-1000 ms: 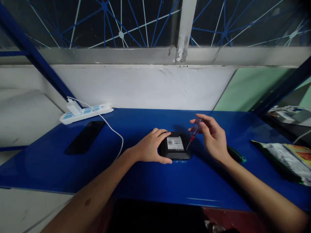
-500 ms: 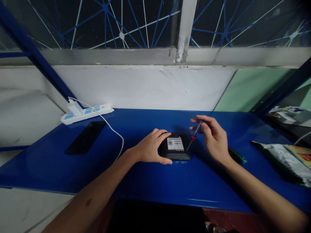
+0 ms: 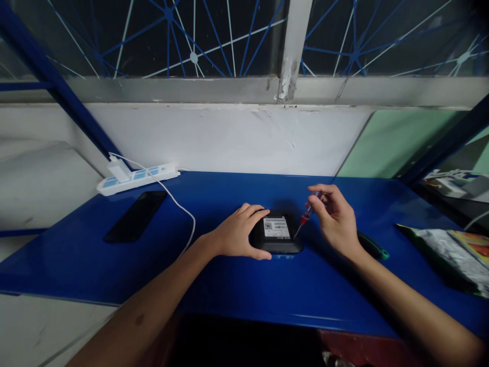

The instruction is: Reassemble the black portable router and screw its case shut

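Note:
A small black electronic box (image 3: 275,245) with a white printed label lies on the blue tabletop. My left hand (image 3: 240,232) grips its left side, fingers along the far edge and thumb at the near edge. In my right hand (image 3: 333,216) is a screwdriver (image 3: 307,211) with a clear purplish handle and a red collar, held between thumb and fingers. Its thin shaft slants down to the left, with the tip at the right part of the box beside the label. Whether the tip sits in a screw is too small to tell.
A dark phone (image 3: 135,216) lies at the left, near a white power strip (image 3: 139,178) with a charger and a white cable (image 3: 178,204). Right of my right hand rests a green-and-black handled tool (image 3: 372,245), partly hidden. A shiny packet (image 3: 451,252) lies far right.
My right fingers have shifted on the screwdriver handle, closing around its upper end, and the shaft leans more to the right. The left hand and the box keep their places.

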Available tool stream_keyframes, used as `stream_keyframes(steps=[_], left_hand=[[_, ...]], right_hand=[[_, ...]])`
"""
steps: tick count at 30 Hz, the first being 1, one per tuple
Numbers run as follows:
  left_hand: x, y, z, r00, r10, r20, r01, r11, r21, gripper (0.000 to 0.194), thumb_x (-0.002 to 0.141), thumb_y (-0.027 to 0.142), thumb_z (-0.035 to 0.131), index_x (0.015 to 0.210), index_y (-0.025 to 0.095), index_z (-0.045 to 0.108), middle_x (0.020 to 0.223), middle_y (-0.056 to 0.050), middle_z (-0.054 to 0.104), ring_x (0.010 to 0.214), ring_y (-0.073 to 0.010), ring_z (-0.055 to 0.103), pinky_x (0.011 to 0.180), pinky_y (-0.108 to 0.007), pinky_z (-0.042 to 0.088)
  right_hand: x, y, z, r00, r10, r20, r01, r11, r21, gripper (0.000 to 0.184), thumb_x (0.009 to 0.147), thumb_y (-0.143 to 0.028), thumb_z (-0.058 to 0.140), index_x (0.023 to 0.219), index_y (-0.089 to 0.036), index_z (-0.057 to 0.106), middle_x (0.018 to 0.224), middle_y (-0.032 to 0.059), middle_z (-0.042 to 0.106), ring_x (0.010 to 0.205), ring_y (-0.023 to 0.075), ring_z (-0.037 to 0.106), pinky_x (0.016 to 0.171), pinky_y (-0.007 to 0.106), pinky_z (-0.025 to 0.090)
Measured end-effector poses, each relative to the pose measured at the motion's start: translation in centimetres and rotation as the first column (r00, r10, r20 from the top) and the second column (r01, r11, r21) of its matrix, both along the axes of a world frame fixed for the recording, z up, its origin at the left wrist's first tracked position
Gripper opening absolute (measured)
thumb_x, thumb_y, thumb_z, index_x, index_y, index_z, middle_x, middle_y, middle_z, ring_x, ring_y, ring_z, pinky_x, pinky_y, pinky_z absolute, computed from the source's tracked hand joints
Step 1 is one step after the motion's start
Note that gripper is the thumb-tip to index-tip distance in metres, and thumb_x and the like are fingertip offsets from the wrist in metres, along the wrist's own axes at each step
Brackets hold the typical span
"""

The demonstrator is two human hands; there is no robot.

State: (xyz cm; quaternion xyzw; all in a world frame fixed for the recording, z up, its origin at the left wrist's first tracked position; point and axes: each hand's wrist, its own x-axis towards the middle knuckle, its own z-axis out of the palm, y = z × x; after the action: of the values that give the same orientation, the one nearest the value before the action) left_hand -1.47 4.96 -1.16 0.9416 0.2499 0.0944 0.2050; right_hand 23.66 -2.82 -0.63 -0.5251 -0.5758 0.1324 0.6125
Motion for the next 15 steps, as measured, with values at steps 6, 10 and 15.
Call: stream_keyframes(steps=[6, 10, 15], left_hand=[[-0.01, -0.02, -0.03, 1.000, -0.002, 0.009, 0.002, 1.000, 0.002, 0.112, 0.064, 0.074, 0.074, 0.156, 0.021, 0.037, 0.155, -0.016, 0.042, 0.138, -0.0435, 0.037, 0.116, -0.065, 0.033], [-0.03, 0.00, -0.07, 1.000, -0.005, 0.012, 0.005, 1.000, 0.000, 0.114, 0.064, 0.075, 0.074, 0.156, 0.021, 0.037, 0.154, -0.016, 0.043, 0.137, -0.0435, 0.038, 0.115, -0.064, 0.034], [-0.04, 0.02, -0.10, 1.000, 0.001, -0.007, -0.001, 1.000, -0.001, 0.116, 0.063, 0.075, 0.075, 0.155, 0.017, 0.038, 0.155, -0.018, 0.042, 0.139, -0.0442, 0.037, 0.116, -0.063, 0.034]], right_hand=[[-0.24, -0.06, 0.37, 1.000, -0.026, -0.008, 0.027, 0.999, 0.030, 0.020, 0.091, -0.038, 0.069, 0.107, -0.029, 0.071, 0.091, 0.0011, 0.059, 0.073, 0.0133, 0.062, 0.059, 0.027, 0.058], [-0.43, -0.35, 0.68, 0.999, 0.016, -0.038, -0.016, 1.000, -0.015, 0.026, 0.096, -0.039, 0.061, 0.119, -0.028, 0.067, 0.091, 0.0016, 0.067, 0.071, 0.0142, 0.066, 0.063, 0.031, 0.060], [-0.37, -0.58, 0.68, 0.991, 0.098, -0.096, -0.102, 0.994, -0.035, 0.028, 0.102, -0.040, 0.047, 0.119, -0.027, 0.065, 0.100, 0.0038, 0.073, 0.077, 0.0164, 0.072, 0.068, 0.034, 0.060]])
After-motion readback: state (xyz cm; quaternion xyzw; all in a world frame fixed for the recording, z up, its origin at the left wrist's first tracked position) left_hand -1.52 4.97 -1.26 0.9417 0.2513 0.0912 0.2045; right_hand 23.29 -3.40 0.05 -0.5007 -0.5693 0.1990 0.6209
